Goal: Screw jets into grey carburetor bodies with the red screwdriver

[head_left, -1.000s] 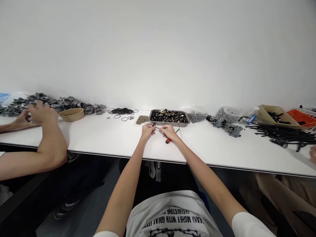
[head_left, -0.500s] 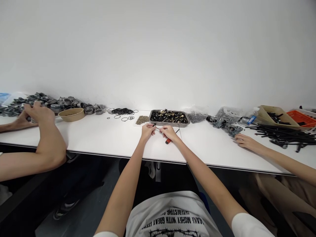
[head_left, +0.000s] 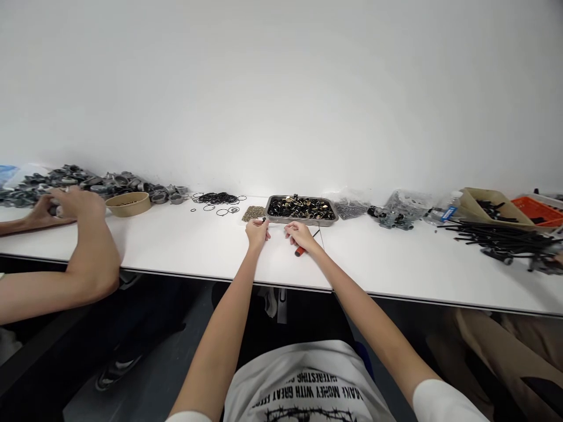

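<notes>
My left hand (head_left: 257, 233) is closed, pinching a small black part (head_left: 264, 219) at its fingertips, just in front of the metal tray (head_left: 303, 222). The tray is heaped with small black and brass-coloured pieces (head_left: 299, 206). A short gap to the right, my right hand (head_left: 299, 234) has its fingers curled together; whatever they hold, if anything, is too small to make out. Beneath that hand lies a screwdriver-like tool with a red handle (head_left: 299, 251) and a dark shaft. Small brass-coloured pieces (head_left: 254, 213) form a pile left of the tray.
Black rings (head_left: 219, 199), a tan bowl (head_left: 128, 205) and grey parts (head_left: 118, 183) lie leftward, near a co-worker's hands (head_left: 73, 204). Rightward are bagged small pieces (head_left: 350, 209), a bottle (head_left: 451, 207), black tubes (head_left: 497, 237), a beige bin (head_left: 475, 202) and an orange basket (head_left: 534, 210).
My left hand has drawn left, apart from my right hand, which stays nearly still. The right co-worker's hand has left the grey parts; a blurred grey part shows at the right edge.
</notes>
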Available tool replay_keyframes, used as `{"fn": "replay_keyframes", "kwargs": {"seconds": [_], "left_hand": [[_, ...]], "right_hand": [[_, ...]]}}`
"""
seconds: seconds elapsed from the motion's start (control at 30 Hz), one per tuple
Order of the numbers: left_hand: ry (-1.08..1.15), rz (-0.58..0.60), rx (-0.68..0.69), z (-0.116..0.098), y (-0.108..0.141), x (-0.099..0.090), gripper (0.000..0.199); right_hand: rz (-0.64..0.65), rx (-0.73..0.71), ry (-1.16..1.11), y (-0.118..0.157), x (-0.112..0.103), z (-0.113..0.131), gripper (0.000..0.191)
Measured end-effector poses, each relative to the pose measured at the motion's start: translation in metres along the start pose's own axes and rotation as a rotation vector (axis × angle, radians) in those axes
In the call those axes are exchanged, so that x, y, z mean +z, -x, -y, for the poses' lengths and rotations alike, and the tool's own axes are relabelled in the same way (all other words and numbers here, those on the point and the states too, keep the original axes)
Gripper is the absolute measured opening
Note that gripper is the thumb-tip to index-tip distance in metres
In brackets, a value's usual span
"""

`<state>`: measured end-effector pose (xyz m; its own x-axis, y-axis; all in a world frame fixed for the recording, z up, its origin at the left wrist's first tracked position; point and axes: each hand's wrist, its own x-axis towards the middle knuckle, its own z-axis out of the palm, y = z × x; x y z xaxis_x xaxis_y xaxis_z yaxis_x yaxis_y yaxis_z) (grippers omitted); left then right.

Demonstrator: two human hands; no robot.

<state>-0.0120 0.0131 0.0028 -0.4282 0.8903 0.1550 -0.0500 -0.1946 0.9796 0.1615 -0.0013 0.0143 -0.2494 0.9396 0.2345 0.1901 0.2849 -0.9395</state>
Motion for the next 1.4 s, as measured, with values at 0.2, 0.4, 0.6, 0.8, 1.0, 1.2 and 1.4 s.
{"fn": "replay_keyframes", "kwargs": {"seconds": [0.2, 0.4, 0.6, 0.8, 1.0, 1.2, 1.4], "left_hand": [[-0.034, -0.160, -0.028, 0.0015, -0.0049, -0.0020, 0.030], [-0.065, -0.182, -0.047, 0.0027, -0.0046, -0.0014, 0.030], [-0.139, -0.178, -0.055, 0.0018, -0.0032, -0.0029, 0.029], [-0.201, -0.153, -0.039, 0.0019, -0.0024, -0.0041, 0.028], [-0.254, -0.063, 0.007, 0.0038, -0.0013, -0.0043, 0.023], [-0.333, 0.123, 0.117, 0.0046, -0.0012, -0.0013, 0.021], [-0.366, 0.159, 0.158, 0.0059, -0.0018, -0.0011, 0.018]], "right_hand": [[0.006, -0.001, 0.015, 0.0003, 0.0002, 0.0001, 0.008], [0.016, -0.001, 0.029, 0.0016, -0.0002, 0.0026, 0.008], [0.019, 0.004, 0.032, 0.0019, 0.0007, 0.0030, 0.009], [0.024, 0.003, 0.037, 0.0015, 0.0008, 0.0026, 0.009], [0.037, 0.003, 0.042, 0.0026, 0.0004, 0.0038, 0.010], [0.044, 0.010, 0.041, 0.0038, 0.0000, 0.0066, 0.008], [0.047, 0.007, 0.048, 0.0035, 0.0004, 0.0066, 0.009]]}}
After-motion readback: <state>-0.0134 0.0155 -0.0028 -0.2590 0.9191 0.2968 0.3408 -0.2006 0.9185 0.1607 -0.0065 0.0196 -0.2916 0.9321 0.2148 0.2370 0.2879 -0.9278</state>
